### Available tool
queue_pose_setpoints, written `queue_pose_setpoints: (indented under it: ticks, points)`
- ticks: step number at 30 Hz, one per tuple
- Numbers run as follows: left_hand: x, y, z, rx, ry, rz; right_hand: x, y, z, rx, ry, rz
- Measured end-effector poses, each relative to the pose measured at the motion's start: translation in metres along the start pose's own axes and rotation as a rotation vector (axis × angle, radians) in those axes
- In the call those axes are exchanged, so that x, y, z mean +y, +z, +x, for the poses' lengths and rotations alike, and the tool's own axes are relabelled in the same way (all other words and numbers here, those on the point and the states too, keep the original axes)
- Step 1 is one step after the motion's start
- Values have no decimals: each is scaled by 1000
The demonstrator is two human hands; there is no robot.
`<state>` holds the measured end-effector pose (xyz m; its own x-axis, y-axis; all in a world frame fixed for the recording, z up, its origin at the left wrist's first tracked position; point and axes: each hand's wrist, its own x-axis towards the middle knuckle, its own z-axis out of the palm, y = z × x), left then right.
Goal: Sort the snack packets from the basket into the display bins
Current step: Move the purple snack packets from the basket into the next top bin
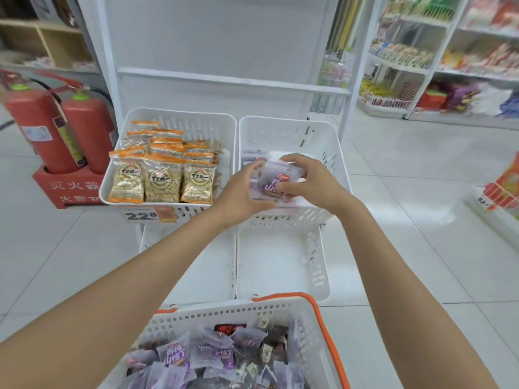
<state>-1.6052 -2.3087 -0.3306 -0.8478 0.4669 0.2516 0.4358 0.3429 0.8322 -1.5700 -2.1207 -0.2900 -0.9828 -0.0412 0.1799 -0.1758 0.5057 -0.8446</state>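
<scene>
A white basket [314,313] with an orange rim stands at the bottom, full of purple snack packets [175,357] and some dark ones. Both my hands reach into the upper right display bin [331,141]. My left hand [241,192] and my right hand [306,181] together hold a small stack of purple packets [273,178] low inside that bin. A few more purple packets [252,158] lie at the bin's back. The upper left bin [179,113] holds several orange-topped seed packets [161,178].
Two lower white bins [280,265] sit in front of the upper ones. Two red fire extinguishers [59,130] stand in a red box at the left. Stocked shelves [421,60] run along the right. A price tag [140,216] hangs on the left bin.
</scene>
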Motion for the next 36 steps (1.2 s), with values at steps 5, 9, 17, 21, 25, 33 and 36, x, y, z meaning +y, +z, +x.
queue_pose_setpoints:
  ticks: [5, 9, 17, 21, 25, 33, 36]
  points:
    - [-13, 1, 53, -149, -103, 590, 43, -42, 61, 316, -59, -39]
    - [-33, 5, 59, -215, -77, 719, 81, -39, 102, 295, -11, -138]
    - [-44, 7, 58, -166, -22, 653, 102, -21, 142, -83, 214, -35]
    - [-44, 9, 57, -145, -12, 641, 112, -1, 143, -44, 201, -80]
    - [-44, 9, 57, -147, -6, 632, 112, -2, 145, -66, 203, -134]
    - [-41, 12, 49, -60, -53, 641, 80, 9, 85, 324, 62, -218]
    - [-33, 20, 23, 128, -21, 587, 62, 34, 32, 511, -6, -214]
